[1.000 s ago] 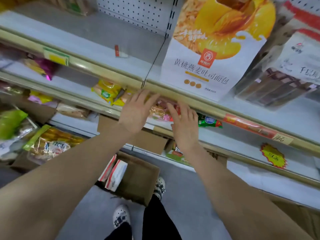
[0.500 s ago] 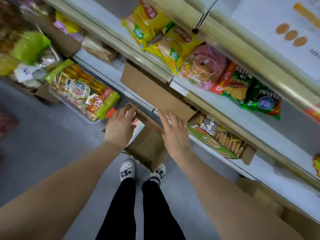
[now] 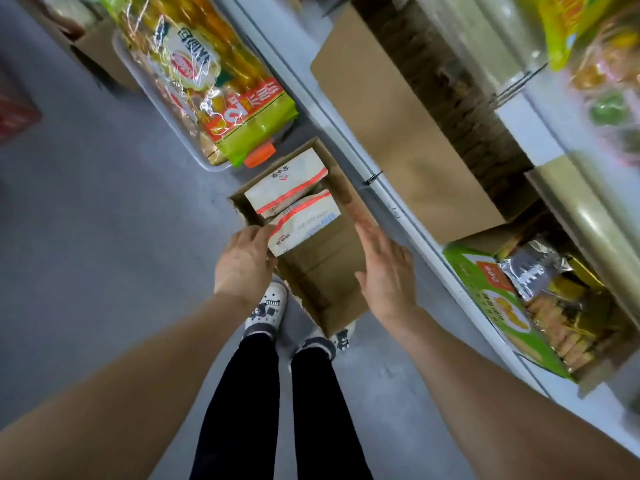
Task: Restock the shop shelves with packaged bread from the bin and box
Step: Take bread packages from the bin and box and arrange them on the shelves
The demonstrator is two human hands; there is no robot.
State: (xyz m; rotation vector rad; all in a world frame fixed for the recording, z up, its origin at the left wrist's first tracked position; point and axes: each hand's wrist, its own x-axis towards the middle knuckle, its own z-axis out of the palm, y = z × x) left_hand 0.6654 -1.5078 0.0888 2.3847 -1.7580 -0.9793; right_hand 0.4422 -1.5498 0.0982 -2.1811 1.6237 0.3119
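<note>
Checking grip state: what are the hands doing? — Lin

Left hand (image 3: 244, 263) is over the near left edge of the open brown cardboard box (image 3: 325, 271) on the grey floor (image 3: 86, 237). Fingers loosely bent, nothing between them. Thumb tip sits at the near corner of the nearer white paper bread package with a red stripe (image 3: 304, 220); cannot tell if it touches. — Ravi

Right? — Lin

Right hand (image 3: 388, 271) hovers above the box's right side, fingers straight and apart from the packages, holding nothing. — Ravi

Where's the stock? — Lin

Two in the box: that nearer package, plus a second white red-striped package (image 3: 285, 183) just behind it at the far end, touching it. Near half of the box shows bare cardboard bottom. Beyond the box, a clear plastic bin (image 3: 162, 110) holds green-and-yellow bags of bread (image 3: 214, 74), with an orange latch (image 3: 259, 154) at its near corner. — Ravi

Shelves? — Lin

White metal shelving (image 3: 533, 133) runs along the right. Bottom level has a plain brown carton (image 3: 398, 140) and a green printed carton (image 3: 491, 299) with silver foil snack packs (image 3: 540, 271). White clogs (image 3: 266, 311) stand just beside the box's near end. — Ravi
</note>
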